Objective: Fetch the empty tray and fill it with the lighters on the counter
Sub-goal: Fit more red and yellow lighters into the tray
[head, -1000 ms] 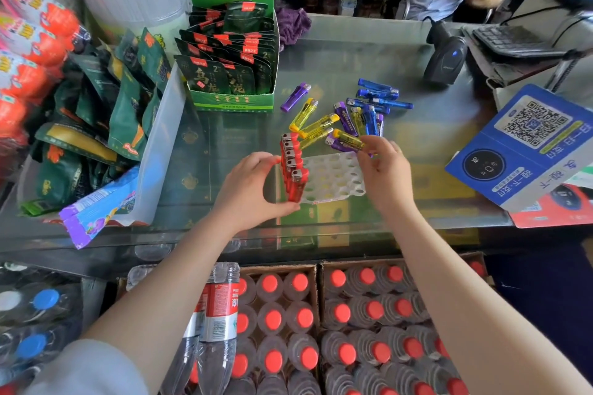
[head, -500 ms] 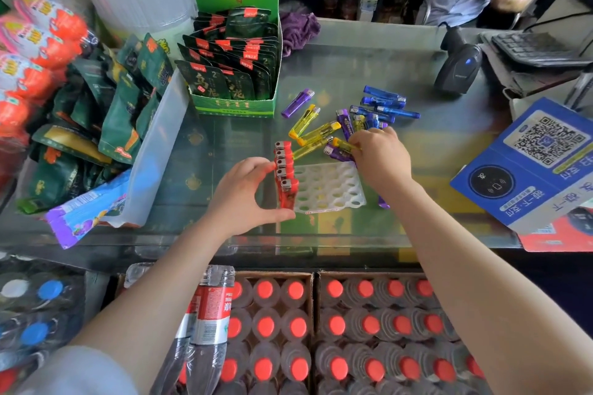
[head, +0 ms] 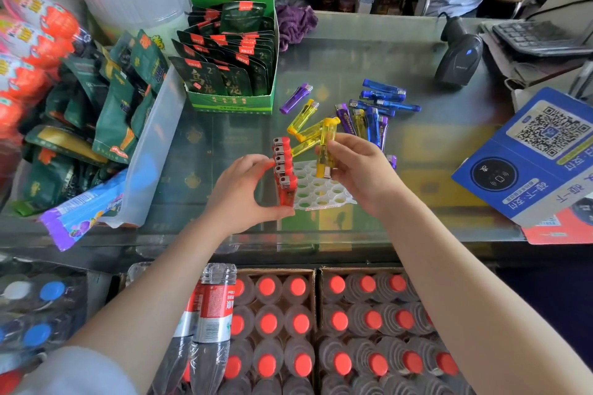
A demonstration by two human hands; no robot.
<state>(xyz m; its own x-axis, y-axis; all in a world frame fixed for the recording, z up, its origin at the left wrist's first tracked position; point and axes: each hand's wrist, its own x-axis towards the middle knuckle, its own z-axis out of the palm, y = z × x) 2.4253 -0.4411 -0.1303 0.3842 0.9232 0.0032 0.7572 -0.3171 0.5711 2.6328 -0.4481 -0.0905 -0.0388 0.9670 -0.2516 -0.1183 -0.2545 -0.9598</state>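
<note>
Near the front edge of the glass surface (head: 433,170), the white tray (head: 324,192) lies flat, its round holes mostly bare. A row of red lighters (head: 284,170) stands upright along the tray's left side. The left hand (head: 244,196) wraps that row: its fingers (head: 256,162) curl over the far side of the red lighters while the thumb presses against the base of the nearest one, so the hand is clasped around the row at the tray's left edge.

The right hand (head: 362,176) hovers just above the tray's right half. It pinches a yellow lighter (head: 326,147) between thumb and fingers, grasping it around the middle. That lighter stands nearly upright, metal head pointing down toward the holes and its yellow base uppermost; whether the head touches the tray cannot be told.

Behind the tray, toward the middle of the surface, loose lighters lie scattered: more yellow ones (head: 303,117) just beyond the held one, purple ones (head: 296,99) and a cluster of blue ones (head: 383,96) farther toward the right. A green display box (head: 231,102) sits near the back left, and a black scanner (head: 459,58) near the back right corner.
</note>
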